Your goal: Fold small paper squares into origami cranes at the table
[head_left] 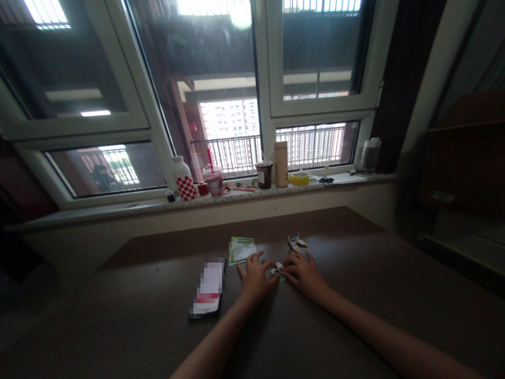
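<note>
Between my two hands, low over the brown table (150,295), is a small white-and-green piece (278,270) that looks like folded paper; its exact shape is too small to make out. My left hand (255,276) pinches its left side with thumb and forefinger, the other fingers bent outward. On the opposite side, the fingertips of my right hand (303,273) close on it. Just beyond my left hand lie flat green-and-white sheets or packets (242,249), partly overlapping. A crumpled, multicoloured paper-like item (295,242) rests beyond my right hand.
A phone (208,289) with a lit screen lies left of my left hand. Along the windowsill stand a checkered bottle (184,181), a pink drink cup (213,181), a dark cup (264,176), a tan flask (281,164), yellow tape (300,179) and black scissors (326,180).
</note>
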The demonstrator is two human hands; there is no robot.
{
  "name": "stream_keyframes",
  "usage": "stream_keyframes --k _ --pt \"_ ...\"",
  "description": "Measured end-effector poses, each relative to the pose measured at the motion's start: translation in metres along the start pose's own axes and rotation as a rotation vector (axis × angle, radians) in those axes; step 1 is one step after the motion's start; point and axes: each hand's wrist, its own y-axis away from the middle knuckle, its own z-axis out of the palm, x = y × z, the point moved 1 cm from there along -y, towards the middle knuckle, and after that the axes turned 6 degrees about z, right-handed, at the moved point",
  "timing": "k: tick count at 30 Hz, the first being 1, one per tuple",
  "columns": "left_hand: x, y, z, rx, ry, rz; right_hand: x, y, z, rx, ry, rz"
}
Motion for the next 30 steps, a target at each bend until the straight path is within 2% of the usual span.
stream_keyframes --k 4,18,23,30 --pt "0.002 0.0014 -0.0023 -0.004 -0.004 0.009 -0.0003 -0.0011 -0.0023 0.016 -0.023 0.044" --pt "0.002 -0.0008 0.0005 0.032 -0.014 0.024 -0.0023 0.0009 -0.0024 0.041 0.042 0.013" --pt "0.0018 -0.0004 -0.0004 0.008 -0.049 0.057 0.0002 0.0 0.0003 0.045 0.026 0.004" --pt "-0.0012 0.0008 0.0008 0.061 -0.175 0.176 0.0052 0.0023 0.001 0.065 -0.065 -0.039"
